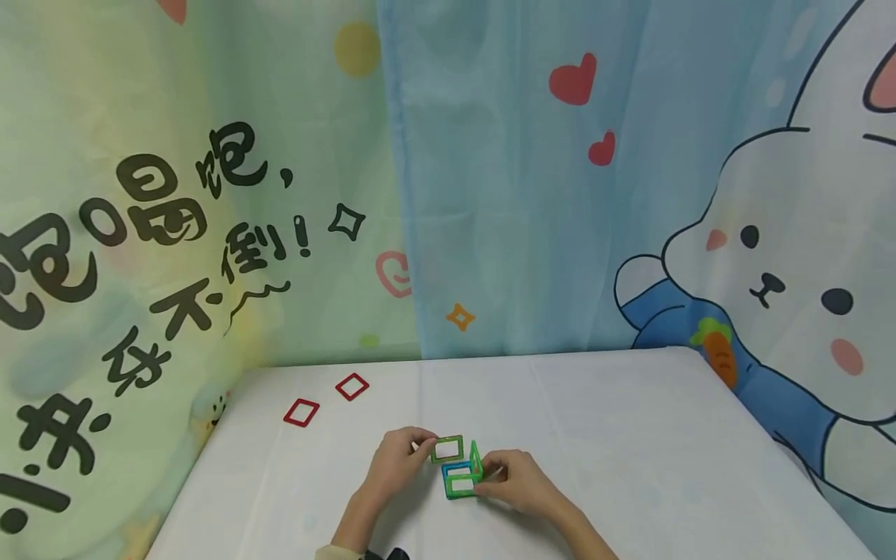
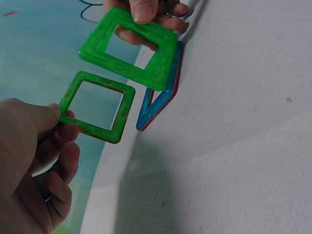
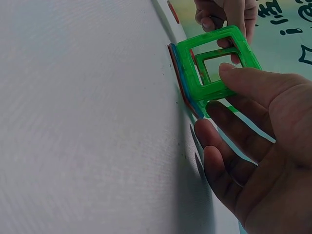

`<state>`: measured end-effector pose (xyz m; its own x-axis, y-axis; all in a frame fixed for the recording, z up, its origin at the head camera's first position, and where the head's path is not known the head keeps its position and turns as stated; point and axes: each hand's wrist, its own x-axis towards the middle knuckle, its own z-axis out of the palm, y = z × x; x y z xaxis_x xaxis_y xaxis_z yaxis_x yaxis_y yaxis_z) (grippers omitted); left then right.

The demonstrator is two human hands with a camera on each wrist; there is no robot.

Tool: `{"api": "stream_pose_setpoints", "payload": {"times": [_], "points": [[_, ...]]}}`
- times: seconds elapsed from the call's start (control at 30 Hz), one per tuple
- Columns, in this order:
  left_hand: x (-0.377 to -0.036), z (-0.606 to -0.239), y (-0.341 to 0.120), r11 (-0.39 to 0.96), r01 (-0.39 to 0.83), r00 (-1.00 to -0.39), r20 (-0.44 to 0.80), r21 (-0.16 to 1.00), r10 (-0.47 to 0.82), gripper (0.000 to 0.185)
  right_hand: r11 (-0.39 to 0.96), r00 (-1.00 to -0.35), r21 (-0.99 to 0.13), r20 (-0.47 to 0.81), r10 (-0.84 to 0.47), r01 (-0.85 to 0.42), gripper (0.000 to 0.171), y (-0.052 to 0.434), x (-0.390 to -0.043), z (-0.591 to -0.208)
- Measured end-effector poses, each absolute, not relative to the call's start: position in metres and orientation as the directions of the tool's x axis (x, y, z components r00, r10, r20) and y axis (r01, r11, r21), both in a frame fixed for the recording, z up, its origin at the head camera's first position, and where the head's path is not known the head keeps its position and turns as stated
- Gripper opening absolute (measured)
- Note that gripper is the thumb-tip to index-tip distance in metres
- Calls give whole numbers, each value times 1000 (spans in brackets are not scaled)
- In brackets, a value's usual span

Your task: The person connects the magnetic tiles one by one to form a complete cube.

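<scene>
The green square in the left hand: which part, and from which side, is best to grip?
The green square seems best pinched at its left edge, from the left, as the left hand does. It is thin with an open middle, so thumb and finger fit one bar; the upright green piece stands to its right.

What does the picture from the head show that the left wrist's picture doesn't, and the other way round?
Only the head view shows two red frames on the table and black lettering on the curtain.

Only the left wrist view shows a red edge under the blue frame.

Both show that blue frame, the left hand pinching a green frame and the right hand gripping a second green frame.
</scene>
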<state>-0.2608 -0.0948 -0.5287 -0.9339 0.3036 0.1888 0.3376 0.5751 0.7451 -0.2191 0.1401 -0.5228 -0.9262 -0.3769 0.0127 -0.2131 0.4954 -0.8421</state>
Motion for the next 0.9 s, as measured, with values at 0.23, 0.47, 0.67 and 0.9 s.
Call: {"api": "stream_pose_setpoints", "payload": {"times": [0.23,0.47,0.67,0.9], "points": [[-259,-531,-94,547,345,-927,184,763,327,19,475,-926,-860,-9,-377,-184,16,140,-219,-526],[-260,-531,-91,558,323,-932,154,764,328,20,477,-925,-859,-8,-380,-189,18,140,-219,-526],[-260,-532,-90,557,323,-932,154,765,329,19,478,-925,-859,-14,-380,-184,18,140,-219,-526],[-260,-532,-90,558,319,-932,148,766,330,19,465,-921,-862,6,-389,-202,18,141,-220,-528]]}}
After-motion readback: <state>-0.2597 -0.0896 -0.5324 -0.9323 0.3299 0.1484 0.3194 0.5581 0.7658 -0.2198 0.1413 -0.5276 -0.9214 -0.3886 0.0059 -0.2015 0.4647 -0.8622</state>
